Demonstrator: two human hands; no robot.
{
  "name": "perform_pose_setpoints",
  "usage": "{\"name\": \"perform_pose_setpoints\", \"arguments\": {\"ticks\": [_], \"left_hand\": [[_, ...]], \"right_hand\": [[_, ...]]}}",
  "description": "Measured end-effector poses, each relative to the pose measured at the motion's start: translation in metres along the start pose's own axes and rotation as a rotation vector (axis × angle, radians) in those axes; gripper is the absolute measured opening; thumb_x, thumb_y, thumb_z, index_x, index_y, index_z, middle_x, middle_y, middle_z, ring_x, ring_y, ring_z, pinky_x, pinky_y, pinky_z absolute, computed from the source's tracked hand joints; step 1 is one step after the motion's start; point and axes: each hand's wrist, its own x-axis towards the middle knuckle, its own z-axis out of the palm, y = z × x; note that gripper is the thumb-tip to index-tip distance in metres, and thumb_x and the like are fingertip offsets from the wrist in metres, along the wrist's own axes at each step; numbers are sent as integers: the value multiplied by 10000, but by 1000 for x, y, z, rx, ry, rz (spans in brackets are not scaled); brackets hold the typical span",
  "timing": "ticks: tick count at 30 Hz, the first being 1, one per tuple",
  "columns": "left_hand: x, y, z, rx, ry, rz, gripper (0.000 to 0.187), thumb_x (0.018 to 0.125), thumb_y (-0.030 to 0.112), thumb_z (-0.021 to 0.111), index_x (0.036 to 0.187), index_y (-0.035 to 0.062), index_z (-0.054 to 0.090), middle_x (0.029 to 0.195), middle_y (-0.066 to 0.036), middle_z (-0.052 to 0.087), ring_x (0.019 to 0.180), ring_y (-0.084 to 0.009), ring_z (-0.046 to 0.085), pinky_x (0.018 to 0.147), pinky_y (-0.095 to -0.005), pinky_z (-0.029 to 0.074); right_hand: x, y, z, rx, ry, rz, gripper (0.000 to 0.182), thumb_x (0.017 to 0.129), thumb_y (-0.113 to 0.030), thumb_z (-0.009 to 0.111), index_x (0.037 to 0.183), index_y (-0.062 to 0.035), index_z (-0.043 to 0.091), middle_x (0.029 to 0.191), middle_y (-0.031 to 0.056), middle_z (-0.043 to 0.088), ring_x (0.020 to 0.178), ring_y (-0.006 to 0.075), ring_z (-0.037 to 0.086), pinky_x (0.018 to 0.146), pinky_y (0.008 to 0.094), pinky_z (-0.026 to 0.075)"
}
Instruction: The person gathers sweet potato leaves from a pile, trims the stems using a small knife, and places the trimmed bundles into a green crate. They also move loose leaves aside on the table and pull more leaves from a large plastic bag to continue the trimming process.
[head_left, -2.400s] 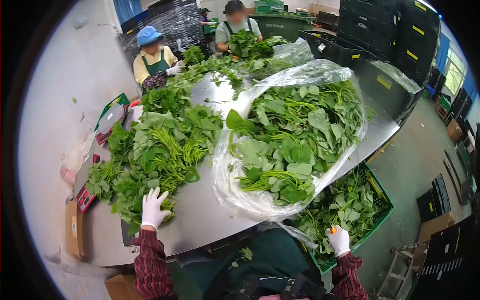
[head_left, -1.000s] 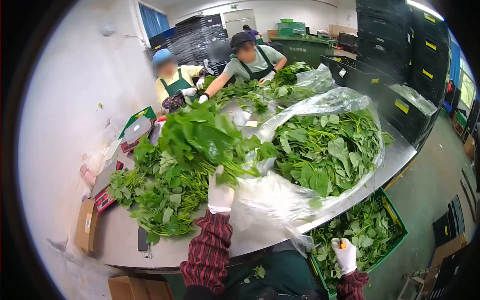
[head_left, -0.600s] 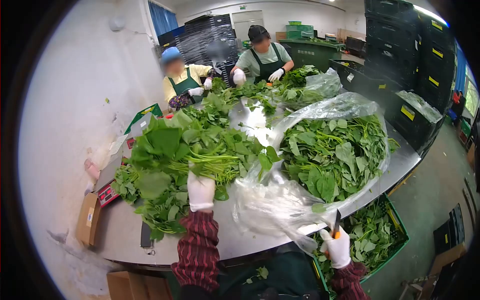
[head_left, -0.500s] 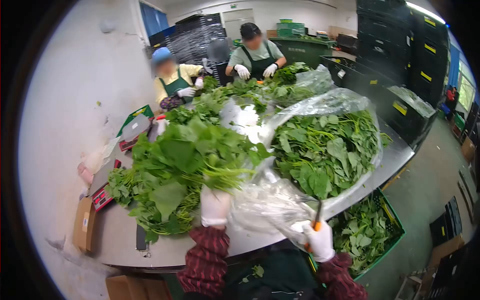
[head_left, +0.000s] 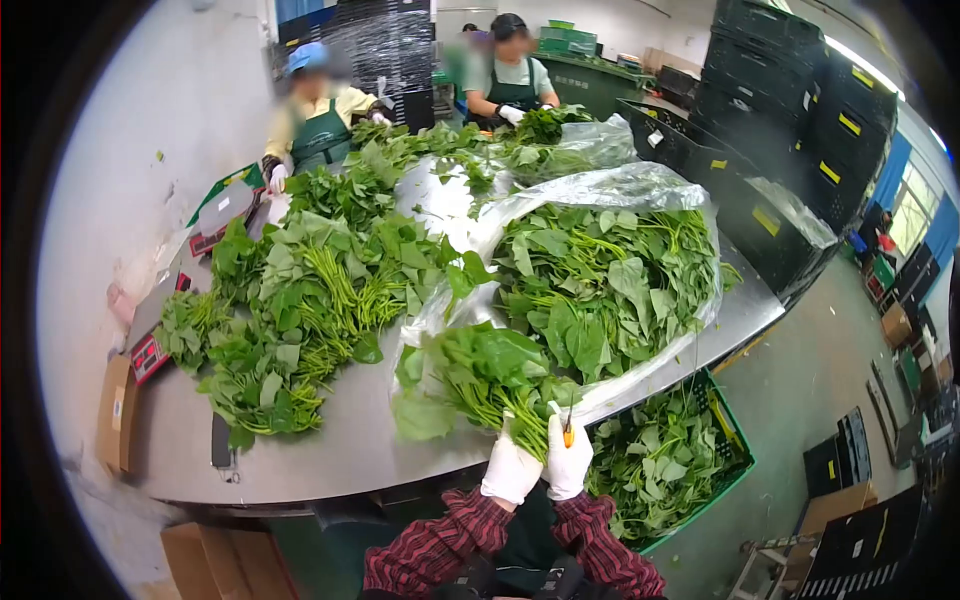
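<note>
My left hand [head_left: 513,470], in a white glove, is closed around the stems of a bunch of leafy greens [head_left: 485,375], its leaves pointing away from me. Right beside it, my gloved right hand [head_left: 569,458] grips an orange-handled cutting tool [head_left: 568,434] with a thin dark tip pointing up. The right fingers are close to the stem ends. Behind the bunch lies a clear plastic bag [head_left: 640,183], spread open and filled with a large heap of greens [head_left: 610,290]. More bunches [head_left: 310,290] are piled on the metal table [head_left: 400,465] to the left.
A green crate [head_left: 735,470] of greens stands below the table's right edge. Scales [head_left: 150,352] and a cardboard box [head_left: 117,412] line the left side. Two co-workers [head_left: 325,125] handle greens at the far side. Stacked black crates [head_left: 765,75] rise at the back right.
My left hand has brought the bunch rightward and closer to me, off the pile. My right hand has let go of the bag's near edge and come in beside the left. The view has shifted.
</note>
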Motion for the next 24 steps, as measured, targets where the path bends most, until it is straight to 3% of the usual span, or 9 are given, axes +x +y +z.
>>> {"name": "perform_pose_setpoints", "arguments": {"ticks": [4,7,10,12,15,18,19,20,24], "left_hand": [[-2,-1,3,72,81,47,431,981,355,372,1250,30,460,1233,-100,540,1127,-217,512,1017,-347,378],[-3,2,9,66,90,38,430,972,368,386,1251,52,470,1241,-124,532,1143,-272,498,1021,-420,367],[-3,-2,4,69,149,61,429,970,365,396,1251,51,479,1240,-110,537,1136,-255,500,1024,-397,363],[2,-2,-8,92,80,65,396,981,321,389,1263,56,475,1236,-89,540,1134,-213,501,1032,-313,345],[-2,3,-27,376,116,38,350,980,249,424,1295,97,428,1205,-37,546,1080,-168,515,967,-285,388],[-22,12,-16,208,216,-114,312,970,270,448,1228,95,463,1224,-27,524,1103,-155,504,966,-349,404],[-30,17,-10,233,115,-119,332,951,201,495,1257,89,434,1254,-18,497,1141,-141,480,984,-336,395],[-38,21,-9,230,122,-114,332,951,201,495,1257,89,434,1254,-18,497,1141,-141,480,984,-336,395],[-65,43,-13,458,251,-156,557,891,37,546,1397,46,315,1282,-67,491,1113,-158,527,977,-319,424]], "right_hand": [[-1,-1,-8,-92,-152,-74,483,775,-181,716,1211,-36,569,1051,120,635,921,174,605,829,287,466],[-5,-5,-8,12,-384,-13,817,672,-229,809,1354,-30,404,1220,119,564,1073,189,570,932,300,435],[-8,2,-1,140,-345,-13,716,692,-91,791,1312,2,445,1165,131,583,1027,173,577,892,293,457],[-12,9,-1,30,-274,-46,490,755,17,705,1207,52,521,1064,92,628,925,131,588,843,267,470],[-15,-6,-2,68,-235,51,332,758,34,683,1077,55,592,947,68,658,839,117,596,788,259,478],[-9,-23,-1,149,-238,211,299,755,32,684,1041,58,600,930,71,656,783,105,586,723,241,475],[-5,-20,-3,160,-262,241,273,772,23,671,1034,52,602,914,61,651,760,102,582,695,234,470],[-3,-30,-6,139,-280,414,253,787,7,662,1028,52,599,894,49,643,739,98,576,674,228,463],[5,-19,-4,260,-276,279,250,787,-12,671,1016,53,596,881,44,636,727,100,573,667,229,460]]}}
